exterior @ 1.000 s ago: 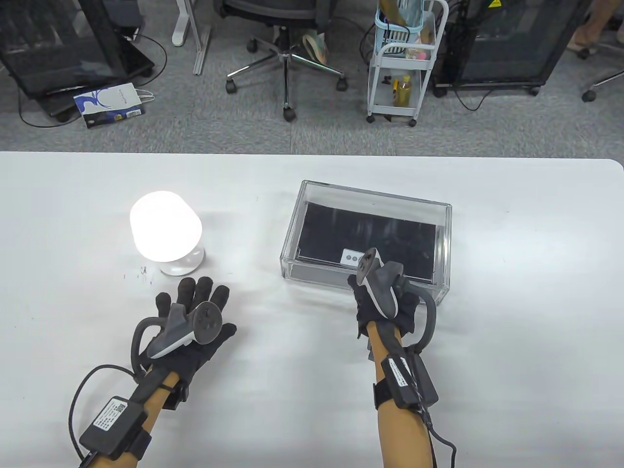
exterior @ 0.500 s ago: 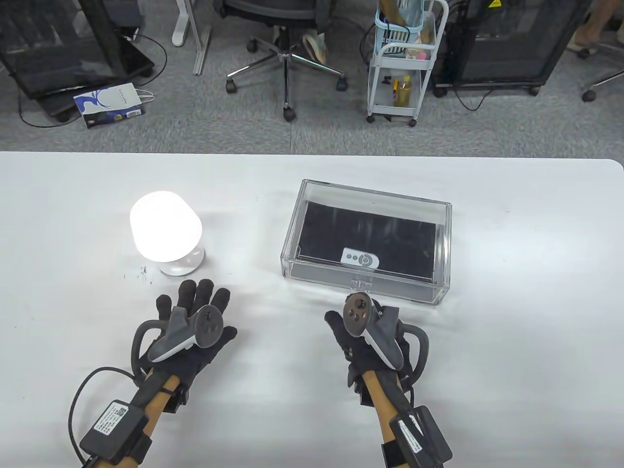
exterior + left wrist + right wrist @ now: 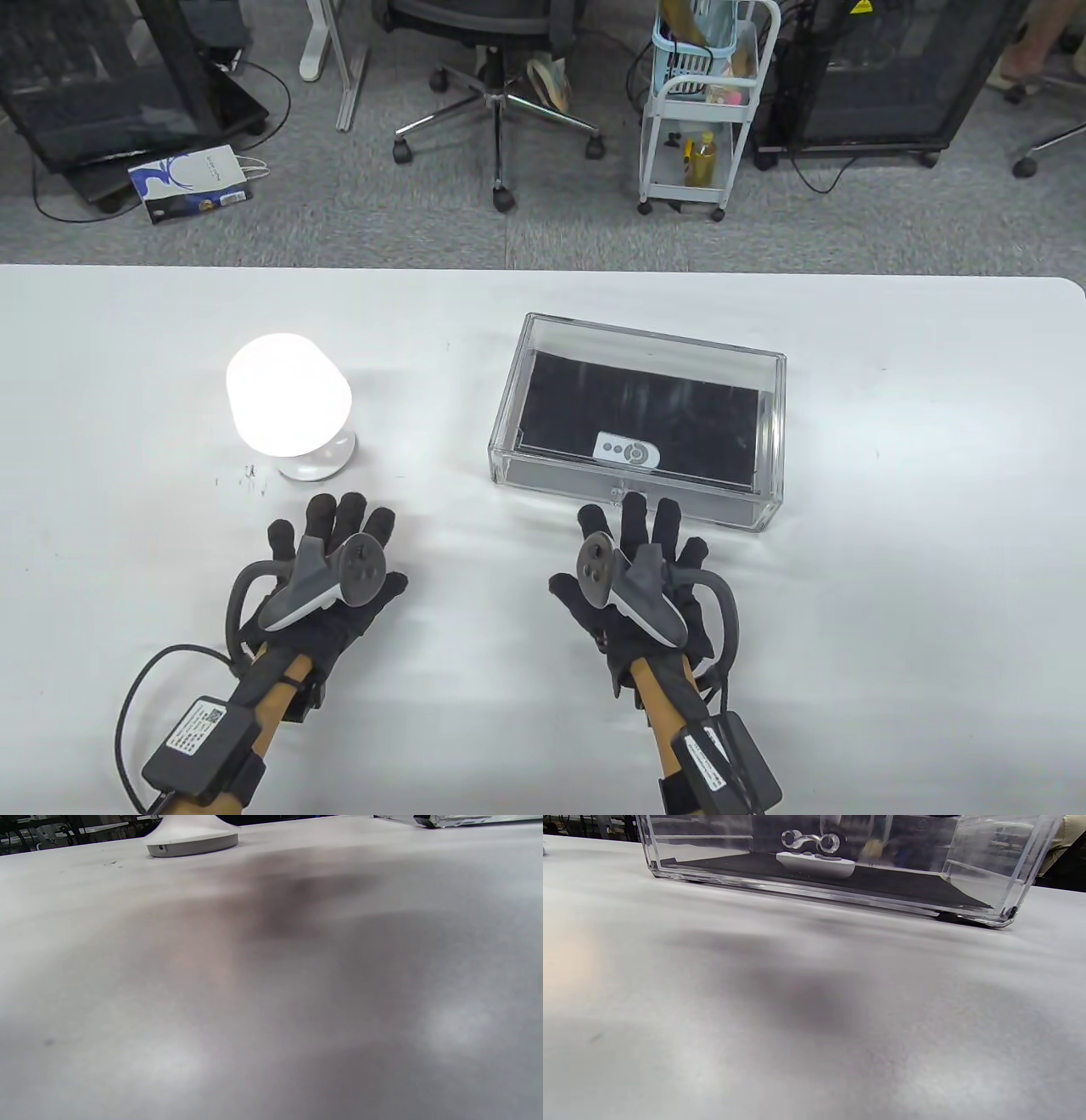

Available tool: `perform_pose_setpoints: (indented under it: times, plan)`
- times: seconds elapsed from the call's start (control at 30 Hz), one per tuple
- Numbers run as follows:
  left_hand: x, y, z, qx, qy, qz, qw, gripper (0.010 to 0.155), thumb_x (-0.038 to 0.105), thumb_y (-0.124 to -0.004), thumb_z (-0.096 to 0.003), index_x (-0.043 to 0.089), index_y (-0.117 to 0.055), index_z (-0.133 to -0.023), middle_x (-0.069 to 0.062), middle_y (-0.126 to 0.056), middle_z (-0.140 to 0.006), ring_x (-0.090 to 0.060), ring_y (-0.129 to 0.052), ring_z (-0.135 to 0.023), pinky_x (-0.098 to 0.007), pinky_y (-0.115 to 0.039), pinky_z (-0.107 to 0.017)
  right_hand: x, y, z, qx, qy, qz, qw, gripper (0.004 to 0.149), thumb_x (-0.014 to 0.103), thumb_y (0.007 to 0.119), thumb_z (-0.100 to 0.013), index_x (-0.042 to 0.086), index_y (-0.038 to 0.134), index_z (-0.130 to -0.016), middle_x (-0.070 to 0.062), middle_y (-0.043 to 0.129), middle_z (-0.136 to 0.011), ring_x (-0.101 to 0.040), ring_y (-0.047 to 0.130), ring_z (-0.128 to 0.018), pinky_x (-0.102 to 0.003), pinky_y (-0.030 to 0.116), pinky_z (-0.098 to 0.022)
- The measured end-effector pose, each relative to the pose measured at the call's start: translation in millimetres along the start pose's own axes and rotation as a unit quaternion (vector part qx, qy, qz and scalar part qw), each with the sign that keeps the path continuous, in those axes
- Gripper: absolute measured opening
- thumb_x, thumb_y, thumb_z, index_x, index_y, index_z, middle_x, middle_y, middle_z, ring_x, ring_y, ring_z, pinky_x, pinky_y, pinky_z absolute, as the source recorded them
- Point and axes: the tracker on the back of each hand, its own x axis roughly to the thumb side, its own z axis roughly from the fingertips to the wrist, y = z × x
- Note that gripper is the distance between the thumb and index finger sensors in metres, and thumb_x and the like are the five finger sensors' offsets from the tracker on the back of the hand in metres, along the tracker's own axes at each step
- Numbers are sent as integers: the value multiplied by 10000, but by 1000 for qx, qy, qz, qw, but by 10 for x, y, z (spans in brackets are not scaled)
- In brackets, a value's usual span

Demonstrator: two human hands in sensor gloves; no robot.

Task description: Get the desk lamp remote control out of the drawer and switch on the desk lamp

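Both grips spread flat on counter (image 3: 526, 747), holding nothing: left hand (image 3: 327, 577) near lit lamp (image 3: 288, 406), right hand (image 3: 636, 581) just before clear drawer (image 3: 636, 416) enclosing remote (image 3: 626, 449).

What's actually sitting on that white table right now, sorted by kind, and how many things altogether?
Glowing white dome-shaped desk lamp: 1
Clear acrylic drawer box with black lining: 1
Small white remote control inside the box: 1
Black-gloved hands resting on the table, left hand and right hand: 2
Total: 5
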Motion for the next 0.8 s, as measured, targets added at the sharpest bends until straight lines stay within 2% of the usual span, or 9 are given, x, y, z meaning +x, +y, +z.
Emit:
perform_pose_setpoints:
  times: [0.8]
  plan:
    - [8,13,7,-6,-2,4,1000,743,734,-347,-403,489,-9,-1018,79,79,-1160,-286,74,-1114,-688,-83,-703,-49,-8,-8,16,15,-2,1000,829,844,493,-338,516,184,-1034,7,140,-1191,-377,178,-1116,-645,361,-778]
